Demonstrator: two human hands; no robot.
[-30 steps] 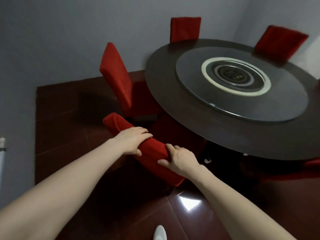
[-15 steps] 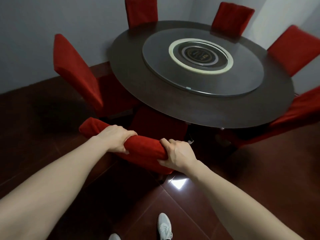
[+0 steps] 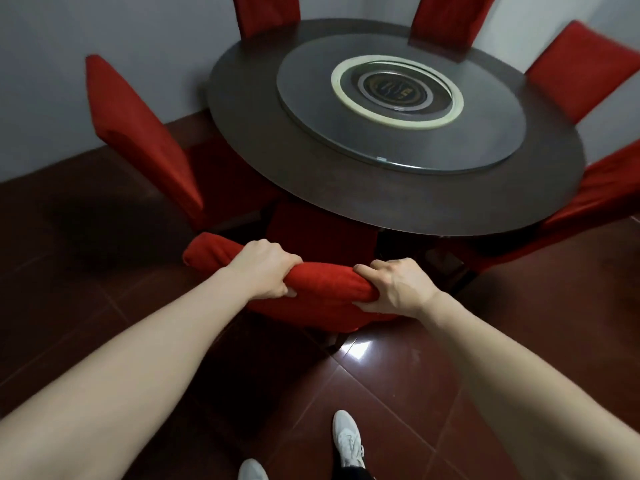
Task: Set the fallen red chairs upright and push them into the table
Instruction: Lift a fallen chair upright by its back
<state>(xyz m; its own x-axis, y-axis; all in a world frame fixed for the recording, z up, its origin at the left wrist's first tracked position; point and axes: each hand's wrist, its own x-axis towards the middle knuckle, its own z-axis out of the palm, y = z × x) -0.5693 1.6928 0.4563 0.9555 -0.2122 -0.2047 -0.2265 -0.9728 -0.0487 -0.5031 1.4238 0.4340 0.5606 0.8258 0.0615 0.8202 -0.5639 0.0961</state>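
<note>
A red fabric-covered chair stands upright directly in front of me, its seat tucked under the near edge of the round dark table. My left hand grips the top of its backrest towards the left. My right hand grips the same top edge at its right end. The chair's legs are mostly hidden behind the backrest and my arms.
Other red chairs ring the table: one at the left, two at the back, two at the right. A glass turntable sits on the table. Grey walls stand close behind. My white shoes rest on glossy dark red tiles.
The chair's backrest has swung from slanted to square with me and the chair sits closer to the table. My view has shifted right, showing more chairs. Both hands kept their hold.
</note>
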